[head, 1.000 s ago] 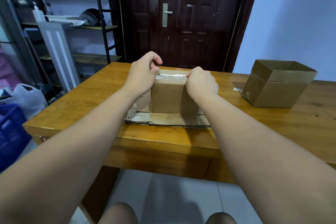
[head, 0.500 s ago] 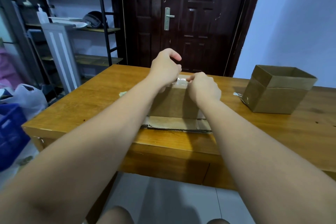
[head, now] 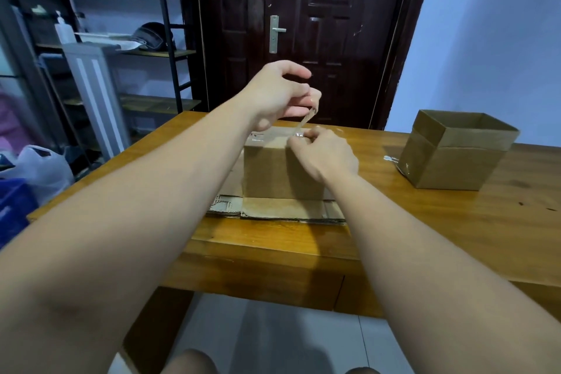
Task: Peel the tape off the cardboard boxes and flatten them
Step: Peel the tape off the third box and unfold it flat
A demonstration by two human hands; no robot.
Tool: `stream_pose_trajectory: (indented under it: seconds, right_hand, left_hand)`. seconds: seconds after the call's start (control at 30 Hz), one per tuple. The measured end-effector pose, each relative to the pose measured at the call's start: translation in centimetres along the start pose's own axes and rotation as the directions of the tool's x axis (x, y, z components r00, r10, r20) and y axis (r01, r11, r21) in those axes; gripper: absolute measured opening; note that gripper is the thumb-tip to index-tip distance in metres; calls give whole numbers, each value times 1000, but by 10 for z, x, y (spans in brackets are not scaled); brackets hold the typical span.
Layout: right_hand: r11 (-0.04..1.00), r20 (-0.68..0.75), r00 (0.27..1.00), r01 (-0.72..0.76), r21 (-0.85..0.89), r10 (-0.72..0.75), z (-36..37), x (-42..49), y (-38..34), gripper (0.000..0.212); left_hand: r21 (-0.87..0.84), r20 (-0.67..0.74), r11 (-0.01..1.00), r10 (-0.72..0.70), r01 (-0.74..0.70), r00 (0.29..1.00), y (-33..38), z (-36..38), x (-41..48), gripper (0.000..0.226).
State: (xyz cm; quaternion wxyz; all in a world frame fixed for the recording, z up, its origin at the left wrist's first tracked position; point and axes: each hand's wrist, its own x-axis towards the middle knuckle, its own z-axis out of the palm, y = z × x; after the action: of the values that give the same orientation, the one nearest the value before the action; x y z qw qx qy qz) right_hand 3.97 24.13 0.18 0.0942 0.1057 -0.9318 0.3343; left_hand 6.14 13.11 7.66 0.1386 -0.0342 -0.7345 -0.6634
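A sealed brown cardboard box [head: 273, 173] stands on flattened cardboard [head: 282, 210] near the table's front edge. A strip of clear tape [head: 305, 123] rises from the box top. My left hand [head: 279, 94] is above the box and pinches the upper end of that strip. My right hand [head: 324, 153] rests on the box's top right edge, with its fingers closed at the base of the strip. A second cardboard box [head: 455, 152], open at the top, stands apart at the right of the table.
The wooden table [head: 455, 222] carries both boxes. Behind it is a dark door [head: 303, 33]. Metal shelving [head: 100, 39] stands at the left, with a white plastic bag [head: 42, 167] and a blue crate [head: 13, 206] on the floor below.
My left hand has moved from the box's left top edge toward the right and upward, and a strip of tape now stretches up from the box top. My right hand stayed put.
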Motion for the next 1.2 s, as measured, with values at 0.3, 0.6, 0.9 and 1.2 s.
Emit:
stream_pose_trajectory:
  seconds: [0.3,0.6,0.9,1.2]
  right_hand:
    - [995,-76,997,-34,-98,26,-1,6,1,49]
    - [990,-128,992,-41,-138,23,6,7,4,51]
    - [995,-177,979,-97,38,102,-5,25,13,44]
    - [684,-59,882,-319,657,468,-6,33,30,27]
  left_hand:
    - [694,78,640,389,-330,918,6,2,-11,24]
    - [944,48,323,54,-63,997,-73,-7,-5,38]
    - [976,143,166,9,-142,990,-75,-10,-12,57]
    - [981,156,114,7,-156,988,-73,-10,-14,66]
